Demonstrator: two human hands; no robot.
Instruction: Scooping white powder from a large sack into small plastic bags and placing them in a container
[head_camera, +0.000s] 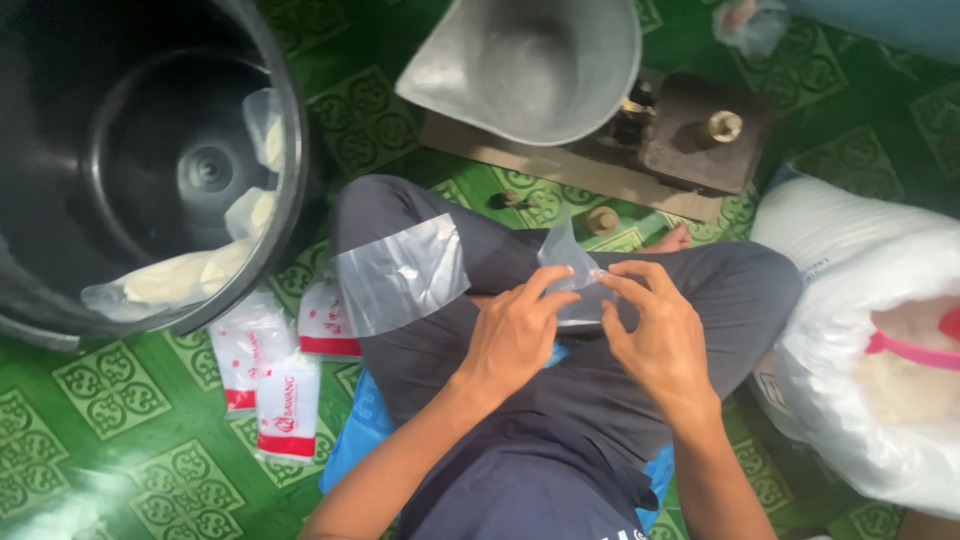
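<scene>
Left hand (512, 335) and right hand (655, 335) both pinch the top edge of a small clear plastic bag (570, 268), held over the lap. A second clear bag (402, 272) lies on the left knee. Filled packets (285, 405) lie on the green floor (120, 440) beside a black bin (290, 150).

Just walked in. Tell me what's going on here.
A person sits cross-legged on a green patterned floor, both hands at a small clear plastic bag. The left hand and right hand pinch its top edge in front of the lap. Another clear bag lies over the left knee. Filled packets lie on the floor beside a black tub holding more. A white sack stands open on the right, a metal scoop ahead.
</scene>
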